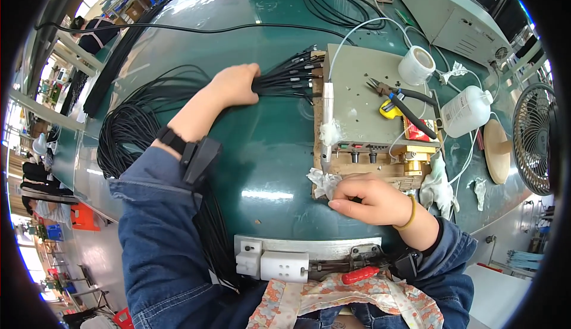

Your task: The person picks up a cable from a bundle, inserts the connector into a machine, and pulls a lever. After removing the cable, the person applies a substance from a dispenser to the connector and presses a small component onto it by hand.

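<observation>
My left hand is closed round a bundle of black cables on the green table. Their connector ends fan out to the right, up to the edge of a grey box-shaped device. Behind the hand, the cables run left into a large coil. My right hand is low in front of the device, fingers curled in and thumb pointing left. Its fingertips are beside a crumpled white tissue; whatever they hold, if anything, is hidden.
On the device lie pliers, a yellow tape measure and a white roll. A white bottle and a black fan stand at right. A metal fixture with white blocks and a red-handled tool line the near edge.
</observation>
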`<state>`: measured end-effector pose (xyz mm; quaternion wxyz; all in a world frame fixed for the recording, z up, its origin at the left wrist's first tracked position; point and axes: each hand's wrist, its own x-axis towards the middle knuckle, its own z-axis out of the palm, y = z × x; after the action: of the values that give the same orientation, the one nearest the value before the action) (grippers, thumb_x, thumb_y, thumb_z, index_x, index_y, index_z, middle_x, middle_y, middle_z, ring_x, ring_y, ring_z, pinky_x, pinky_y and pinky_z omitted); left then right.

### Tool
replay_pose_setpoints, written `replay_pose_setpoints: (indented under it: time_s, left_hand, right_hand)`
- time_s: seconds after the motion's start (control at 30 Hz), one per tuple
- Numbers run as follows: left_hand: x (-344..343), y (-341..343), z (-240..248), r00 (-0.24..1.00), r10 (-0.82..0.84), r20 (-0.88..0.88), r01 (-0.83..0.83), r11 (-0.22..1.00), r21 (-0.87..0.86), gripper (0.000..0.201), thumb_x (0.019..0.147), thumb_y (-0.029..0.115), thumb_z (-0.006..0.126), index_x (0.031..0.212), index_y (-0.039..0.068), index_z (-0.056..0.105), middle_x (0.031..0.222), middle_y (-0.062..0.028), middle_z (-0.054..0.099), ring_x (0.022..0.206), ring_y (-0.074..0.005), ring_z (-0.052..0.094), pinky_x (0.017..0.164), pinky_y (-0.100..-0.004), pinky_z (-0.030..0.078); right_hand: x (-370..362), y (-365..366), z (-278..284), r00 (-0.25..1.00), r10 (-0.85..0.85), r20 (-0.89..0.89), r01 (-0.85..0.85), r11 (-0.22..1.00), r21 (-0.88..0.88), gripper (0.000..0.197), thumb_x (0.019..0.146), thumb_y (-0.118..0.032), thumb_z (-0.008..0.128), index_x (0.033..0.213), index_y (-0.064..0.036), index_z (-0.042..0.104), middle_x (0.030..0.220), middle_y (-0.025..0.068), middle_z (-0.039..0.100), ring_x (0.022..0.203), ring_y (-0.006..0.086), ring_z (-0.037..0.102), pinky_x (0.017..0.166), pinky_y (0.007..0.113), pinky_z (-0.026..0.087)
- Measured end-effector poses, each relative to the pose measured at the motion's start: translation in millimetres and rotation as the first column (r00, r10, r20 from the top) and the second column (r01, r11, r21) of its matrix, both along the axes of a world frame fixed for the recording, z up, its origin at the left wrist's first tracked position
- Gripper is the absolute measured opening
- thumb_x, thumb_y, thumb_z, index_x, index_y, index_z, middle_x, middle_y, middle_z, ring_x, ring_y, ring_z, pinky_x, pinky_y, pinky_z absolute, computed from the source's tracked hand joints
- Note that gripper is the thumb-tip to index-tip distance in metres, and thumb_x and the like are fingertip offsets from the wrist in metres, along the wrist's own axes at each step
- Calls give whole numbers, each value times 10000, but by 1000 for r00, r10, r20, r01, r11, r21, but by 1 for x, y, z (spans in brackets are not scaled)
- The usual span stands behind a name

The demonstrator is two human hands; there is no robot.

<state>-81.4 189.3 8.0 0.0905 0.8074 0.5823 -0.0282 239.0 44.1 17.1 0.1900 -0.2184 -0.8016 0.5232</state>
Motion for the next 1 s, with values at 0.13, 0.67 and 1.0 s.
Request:
replay_pose_setpoints:
  time_s: [0.13, 0.67, 1.0]
  left_hand:
    - [16, -57, -1, 997, 70, 27, -69, 997, -21, 377, 662, 152, 619, 988, -25, 553, 852, -231, 624, 838, -389, 592, 760, -424, 474]
    - [-1, -94, 32, 777, 263, 571, -394, 912, 116, 269, 875, 228, 590, 873, -40, 581, 692, -152, 590, 677, -272, 588, 625, -344, 456]
    - [65, -174, 53, 869, -385, 310, 174, 826, 537, 241, 708, 71, 652, 938, 31, 591, 755, -79, 606, 644, -251, 594, 569, -340, 468]
  right_hand:
    - [1, 1, 0, 999, -43, 16, 43, 999, 26, 191, 871, -173, 586, 753, -25, 560, 664, 103, 543, 631, 268, 548, 584, 352, 430]
    - [3, -1, -12, 991, -106, -85, 101, 993, -58, 137, 867, -66, 588, 742, -9, 587, 680, 49, 609, 627, 139, 568, 575, 266, 437]
    - [7, -3, -4, 969, -208, -133, 214, 976, 32, 81, 824, -50, 631, 769, -11, 585, 694, 59, 609, 638, 162, 577, 592, 263, 444]
